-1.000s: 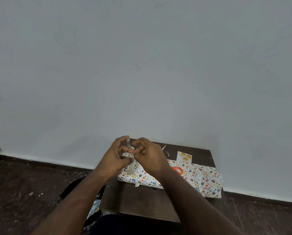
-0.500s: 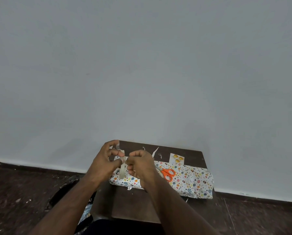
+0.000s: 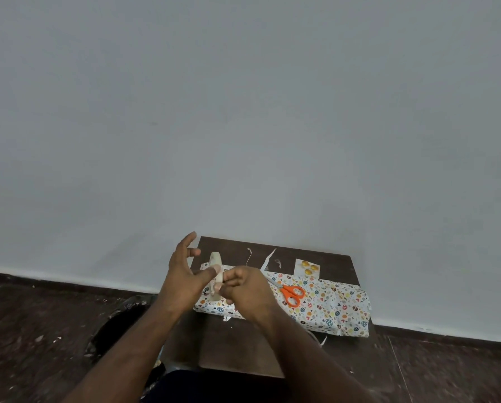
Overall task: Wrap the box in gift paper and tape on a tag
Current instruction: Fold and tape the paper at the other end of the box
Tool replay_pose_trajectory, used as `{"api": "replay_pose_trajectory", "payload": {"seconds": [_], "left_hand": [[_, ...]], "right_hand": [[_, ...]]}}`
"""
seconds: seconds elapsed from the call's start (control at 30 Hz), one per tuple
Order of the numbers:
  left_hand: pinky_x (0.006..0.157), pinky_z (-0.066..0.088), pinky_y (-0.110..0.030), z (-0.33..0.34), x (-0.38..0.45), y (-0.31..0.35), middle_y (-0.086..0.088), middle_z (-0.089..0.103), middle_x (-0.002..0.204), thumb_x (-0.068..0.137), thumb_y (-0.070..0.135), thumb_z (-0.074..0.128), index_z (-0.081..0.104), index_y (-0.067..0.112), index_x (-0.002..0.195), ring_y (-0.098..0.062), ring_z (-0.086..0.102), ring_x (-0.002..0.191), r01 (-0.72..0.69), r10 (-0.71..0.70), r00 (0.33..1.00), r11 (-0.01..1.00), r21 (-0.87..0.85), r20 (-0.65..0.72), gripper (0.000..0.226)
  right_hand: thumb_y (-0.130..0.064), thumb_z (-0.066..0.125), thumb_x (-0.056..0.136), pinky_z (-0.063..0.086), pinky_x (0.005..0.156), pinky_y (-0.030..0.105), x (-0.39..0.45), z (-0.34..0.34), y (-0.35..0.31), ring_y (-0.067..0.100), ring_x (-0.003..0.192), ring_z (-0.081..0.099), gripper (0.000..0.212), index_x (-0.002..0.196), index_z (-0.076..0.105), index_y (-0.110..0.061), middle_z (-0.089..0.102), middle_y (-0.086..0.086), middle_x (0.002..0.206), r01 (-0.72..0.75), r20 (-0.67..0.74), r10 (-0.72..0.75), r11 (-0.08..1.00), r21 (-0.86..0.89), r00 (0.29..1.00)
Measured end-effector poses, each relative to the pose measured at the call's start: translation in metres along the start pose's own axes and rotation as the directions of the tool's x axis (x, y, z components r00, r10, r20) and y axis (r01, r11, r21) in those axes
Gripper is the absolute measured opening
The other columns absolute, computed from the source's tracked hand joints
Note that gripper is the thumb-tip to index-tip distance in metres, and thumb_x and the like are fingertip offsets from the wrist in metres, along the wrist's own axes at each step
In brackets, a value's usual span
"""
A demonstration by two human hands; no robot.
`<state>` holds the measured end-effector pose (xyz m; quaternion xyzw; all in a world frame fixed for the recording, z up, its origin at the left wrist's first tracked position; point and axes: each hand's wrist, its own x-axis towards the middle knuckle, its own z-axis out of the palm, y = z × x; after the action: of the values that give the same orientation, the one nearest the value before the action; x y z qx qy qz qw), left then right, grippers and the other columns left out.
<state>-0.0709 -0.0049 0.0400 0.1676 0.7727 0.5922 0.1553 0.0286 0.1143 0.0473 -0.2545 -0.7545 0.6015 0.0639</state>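
Note:
The box, wrapped in white paper with coloured dots and hearts, lies across a small dark wooden table. Above its left end my right hand pinches a beige strip of tape that runs up and down between my hands. My left hand has its fingers spread upward, and only its thumb tip touches the strip. Orange-handled scissors rest on top of the box. A white tag with yellow-orange shapes lies on the table behind the box.
Thin white paper scraps lie at the back of the table, close to the grey wall. A black bag sits on the dark floor left of the table. The box's right end overhangs the table edge.
My left hand has let go of its pinch and spread its fingers, keeping only the thumb on the tape. My right hand keeps hold of the strip. The view has tilted slightly.

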Motion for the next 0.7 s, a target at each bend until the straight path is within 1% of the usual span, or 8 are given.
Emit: {"api": "replay_pose_trajectory", "payload": {"seconds": [0.1,0.17,0.27,0.4,0.5,0.63,0.67,0.7], "left_hand": [[0.073,0.058,-0.028,0.004,-0.003,-0.007,0.004,0.052,0.130,0.099,0.013,0.063,0.028,0.045,0.153,-0.022,0.071,0.100,0.141,-0.153,0.987,0.967,-0.213,-0.040,0.072],[0.078,0.059,-0.034,0.007,-0.005,-0.012,0.004,0.052,0.130,0.100,0.006,0.060,0.026,0.047,0.153,-0.025,0.072,0.100,0.184,-0.192,0.981,0.949,-0.257,-0.007,0.075],[0.078,0.059,-0.032,0.010,-0.006,-0.014,0.003,0.052,0.135,0.095,-0.003,0.064,0.022,0.050,0.153,-0.022,0.067,0.109,0.210,-0.207,0.978,0.956,-0.207,0.037,0.089],[0.089,0.058,-0.040,0.012,-0.002,-0.013,0.000,0.050,0.143,0.091,-0.004,0.068,0.016,0.048,0.155,-0.022,0.061,0.118,0.225,-0.219,0.974,0.968,-0.114,0.061,0.098],[0.088,0.052,-0.036,0.015,-0.001,-0.013,-0.003,0.049,0.146,0.090,-0.003,0.071,0.014,0.043,0.157,-0.021,0.056,0.120,0.244,-0.237,0.969,0.963,-0.118,0.063,0.100],[0.094,0.044,-0.037,0.020,0.003,-0.017,-0.004,0.048,0.151,0.090,-0.001,0.072,0.011,0.041,0.159,-0.016,0.050,0.119,0.259,-0.255,0.966,0.959,-0.112,0.047,0.101],[0.092,0.045,-0.034,0.020,0.003,-0.019,-0.004,0.048,0.151,0.091,0.000,0.071,0.010,0.041,0.159,-0.015,0.050,0.119,0.262,-0.258,0.965,0.959,-0.104,0.048,0.100],[0.085,0.047,-0.029,0.021,0.004,-0.021,-0.004,0.049,0.150,0.091,0.000,0.070,0.010,0.041,0.159,-0.015,0.051,0.117,0.263,-0.260,0.964,0.960,-0.090,0.052,0.100]], "right_hand": [[-0.011,0.078,0.087,0.052,0.060,0.018,0.000,-0.001,0.002,0.001,0.061,0.068,0.017,0.079,0.070,-0.024,0.072,-0.009,0.067,-0.012,-0.010,0.012,1.000,0.023,1.000],[-0.011,0.077,0.088,0.050,0.055,0.016,0.000,-0.003,0.004,0.000,0.055,0.063,0.016,0.079,0.069,-0.022,0.071,-0.008,0.066,-0.016,-0.013,0.016,0.999,0.038,1.000],[-0.013,0.076,0.089,0.049,0.054,0.019,0.000,-0.010,0.005,0.007,0.059,0.062,0.004,0.090,0.072,-0.015,0.073,-0.001,0.076,-0.040,0.010,0.039,0.996,0.074,0.999],[-0.012,0.075,0.090,0.050,0.057,0.024,0.004,-0.027,0.007,0.012,0.065,0.063,0.012,0.102,0.072,-0.009,0.076,0.011,0.091,-0.092,0.040,0.088,0.990,0.103,0.995],[-0.009,0.074,0.091,0.052,0.058,0.024,0.009,-0.040,0.008,0.012,0.064,0.062,0.013,0.104,0.072,-0.006,0.075,0.016,0.094,-0.151,0.075,0.140,0.975,0.163,0.987],[-0.007,0.068,0.095,0.055,0.066,0.028,0.016,-0.049,0.018,0.015,0.070,0.064,0.014,0.109,0.071,-0.004,0.074,0.012,0.093,-0.251,0.135,0.221,0.925,0.284,0.966],[-0.006,0.066,0.096,0.054,0.066,0.028,0.018,-0.051,0.022,0.015,0.071,0.063,0.014,0.109,0.070,-0.004,0.073,0.010,0.092,-0.268,0.149,0.231,0.906,0.328,0.962],[-0.005,0.064,0.097,0.054,0.066,0.028,0.020,-0.052,0.023,0.015,0.071,0.063,0.013,0.109,0.070,-0.003,0.073,0.010,0.094,-0.277,0.154,0.235,0.881,0.382,0.960]]}}
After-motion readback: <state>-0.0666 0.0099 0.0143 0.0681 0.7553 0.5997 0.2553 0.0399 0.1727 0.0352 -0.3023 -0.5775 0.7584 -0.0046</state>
